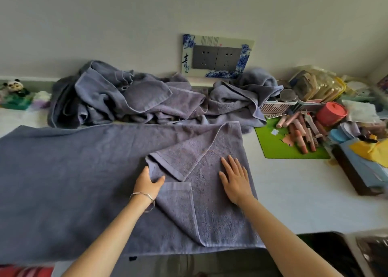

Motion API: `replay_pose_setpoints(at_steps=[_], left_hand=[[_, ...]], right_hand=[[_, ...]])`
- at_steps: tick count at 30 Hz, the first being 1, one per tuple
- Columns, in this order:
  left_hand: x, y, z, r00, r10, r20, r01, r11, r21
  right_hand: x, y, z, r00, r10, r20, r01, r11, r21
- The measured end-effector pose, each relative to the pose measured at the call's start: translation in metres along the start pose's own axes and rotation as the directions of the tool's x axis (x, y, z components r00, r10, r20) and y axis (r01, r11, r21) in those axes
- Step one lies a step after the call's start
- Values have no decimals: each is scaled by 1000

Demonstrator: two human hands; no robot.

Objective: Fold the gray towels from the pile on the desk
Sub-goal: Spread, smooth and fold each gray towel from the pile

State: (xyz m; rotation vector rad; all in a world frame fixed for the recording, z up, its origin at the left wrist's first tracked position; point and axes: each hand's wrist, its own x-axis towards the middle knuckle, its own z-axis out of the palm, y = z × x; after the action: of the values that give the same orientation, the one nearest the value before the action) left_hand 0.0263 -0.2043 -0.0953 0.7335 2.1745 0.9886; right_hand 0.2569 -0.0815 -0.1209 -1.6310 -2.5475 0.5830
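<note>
A large gray towel (69, 178) lies spread across the white desk (294, 192), its right end turned back over itself in two flaps. My left hand (148, 182), a silver bangle on its wrist, pinches the hemmed corner of the upper flap near the towel's middle. To its right, my right hand (236, 179) rests flat with straight fingers on the folded right end. A crumpled pile of gray towels (134, 96) sits behind, against the wall.
A green mat (275, 146) with several pink tubes, a pink lidded pot (331, 113), baskets and packets crowd the desk's right side. A dark box with blue and yellow cloths (361, 167) stands at the right edge. A panda toy (14, 87) is far left.
</note>
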Motion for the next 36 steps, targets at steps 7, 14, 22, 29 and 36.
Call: replay_pose_setpoints(at_steps=[7, 14, 22, 29, 36], left_hand=[[-8, 2, 13, 986, 89, 142, -92, 996, 14], [-13, -8, -5, 995, 31, 91, -31, 999, -7], [-10, -20, -24, 985, -7, 173, 14, 999, -38], [-25, -19, -21, 968, -28, 251, 39, 998, -39], [-38, -18, -10, 936, -3, 352, -31, 995, 90]], right_hand=[[-7, 51, -6, 998, 19, -55, -27, 991, -132], [-19, -22, -8, 997, -21, -69, 28, 994, 107], [-24, -99, -29, 795, -242, 556, -152, 808, 569], [6, -59, -15, 995, -64, 78, 38, 953, 301], [10, -58, 2, 957, -289, 14, 289, 952, -103]])
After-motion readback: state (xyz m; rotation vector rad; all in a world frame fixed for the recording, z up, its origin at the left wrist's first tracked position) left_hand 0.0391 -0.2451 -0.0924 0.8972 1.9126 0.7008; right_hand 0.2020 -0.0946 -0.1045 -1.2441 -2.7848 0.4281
